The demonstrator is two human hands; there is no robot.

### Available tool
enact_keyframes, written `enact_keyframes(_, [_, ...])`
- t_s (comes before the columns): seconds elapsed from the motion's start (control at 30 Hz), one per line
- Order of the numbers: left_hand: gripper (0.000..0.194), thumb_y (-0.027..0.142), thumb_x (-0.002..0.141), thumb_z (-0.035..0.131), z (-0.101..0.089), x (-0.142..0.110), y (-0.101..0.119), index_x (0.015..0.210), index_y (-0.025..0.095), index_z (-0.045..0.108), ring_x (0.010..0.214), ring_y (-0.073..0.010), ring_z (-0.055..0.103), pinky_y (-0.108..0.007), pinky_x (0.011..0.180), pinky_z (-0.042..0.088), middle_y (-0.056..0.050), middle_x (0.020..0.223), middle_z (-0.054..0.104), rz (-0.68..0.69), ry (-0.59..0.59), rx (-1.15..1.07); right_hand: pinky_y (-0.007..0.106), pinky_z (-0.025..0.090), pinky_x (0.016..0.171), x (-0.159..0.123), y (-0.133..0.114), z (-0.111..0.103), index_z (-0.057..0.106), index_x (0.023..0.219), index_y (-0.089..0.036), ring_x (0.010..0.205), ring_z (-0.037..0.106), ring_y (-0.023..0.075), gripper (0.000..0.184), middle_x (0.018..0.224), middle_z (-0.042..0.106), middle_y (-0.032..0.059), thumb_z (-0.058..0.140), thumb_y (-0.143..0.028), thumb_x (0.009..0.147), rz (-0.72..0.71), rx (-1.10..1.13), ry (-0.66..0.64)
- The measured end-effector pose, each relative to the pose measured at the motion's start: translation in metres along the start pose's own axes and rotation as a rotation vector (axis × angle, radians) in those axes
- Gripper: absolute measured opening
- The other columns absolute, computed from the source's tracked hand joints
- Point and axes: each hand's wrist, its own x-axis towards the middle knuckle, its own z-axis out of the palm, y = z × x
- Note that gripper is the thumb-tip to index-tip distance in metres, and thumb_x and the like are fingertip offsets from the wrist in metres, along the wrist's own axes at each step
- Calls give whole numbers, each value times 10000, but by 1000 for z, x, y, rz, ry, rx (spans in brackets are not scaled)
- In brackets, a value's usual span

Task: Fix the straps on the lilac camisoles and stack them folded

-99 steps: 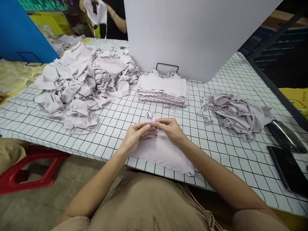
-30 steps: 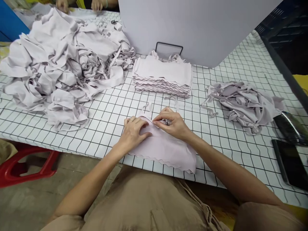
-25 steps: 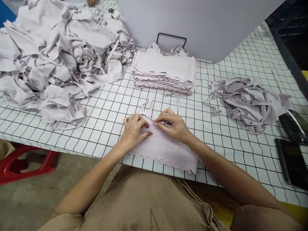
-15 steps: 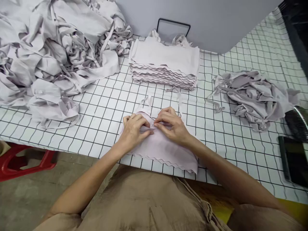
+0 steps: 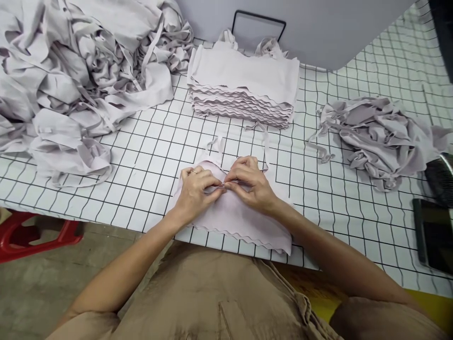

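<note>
A pale pink strappy top (image 5: 244, 226) lies flat in front of me, its wavy-edged side towards me and its thin straps (image 5: 266, 150) pointing away. My left hand (image 5: 200, 191) pinches the middle of the top's upper edge between thumb and forefinger. Against it, fingertips nearly touching, my right hand (image 5: 252, 185) pinches the same edge. Something thin and pale shows between the fingertips, too small to name. A ring sits on a left finger.
Beyond my hands stands a neat stack of folded tops (image 5: 244, 75). A big heap of the same fabric (image 5: 81, 71) fills the left, a smaller pile (image 5: 382, 137) the right. A phone (image 5: 433, 233) lies at the right edge; a red stool (image 5: 31, 236) stands lower left.
My left thumb and forefinger have closed together on the fabric edge. The right fingertips have shifted slightly left, up against them. The view has tilted a little; the piles are unchanged.
</note>
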Motion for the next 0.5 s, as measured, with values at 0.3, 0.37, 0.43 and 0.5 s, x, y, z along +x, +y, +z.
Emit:
enact_keyframes(0.3, [91, 237, 845, 755, 2, 0, -2, 759, 226, 726, 784, -169, 556, -396, 889, 265, 34, 712, 673, 17, 19, 5, 480, 324, 907, 0, 2, 1, 643, 814, -223, 961, 518, 253, 133, 765, 688, 26, 602, -222, 941, -12, -22, -28])
enact_keyframes(0.37, [90, 246, 848, 752, 2, 0, -2, 762, 231, 730, 782, -169, 554, -397, 892, 266, 34, 702, 666, 21, 21, 4, 478, 327, 905, 0, 2, 0, 642, 817, -220, 967, 513, 256, 131, 769, 684, 32, 598, -218, 940, -18, -37, -35])
enact_keyframes(0.43, [100, 263, 851, 753, 2, 0, -3, 758, 235, 731, 776, -169, 552, -398, 893, 271, 35, 691, 660, 20, 21, 1, 474, 332, 897, 0, 1, -2, 639, 818, -214, 970, 506, 256, 139, 770, 677, 39, 585, -211, 946, -23, -58, -51])
enact_keyframes(0.5, [123, 276, 849, 760, 2, -1, -3, 741, 229, 725, 768, -168, 551, -399, 896, 276, 36, 680, 656, 24, 24, -13, 471, 334, 888, 2, -1, -5, 634, 815, -206, 972, 498, 256, 159, 765, 662, 47, 558, -197, 955, -34, -97, -100])
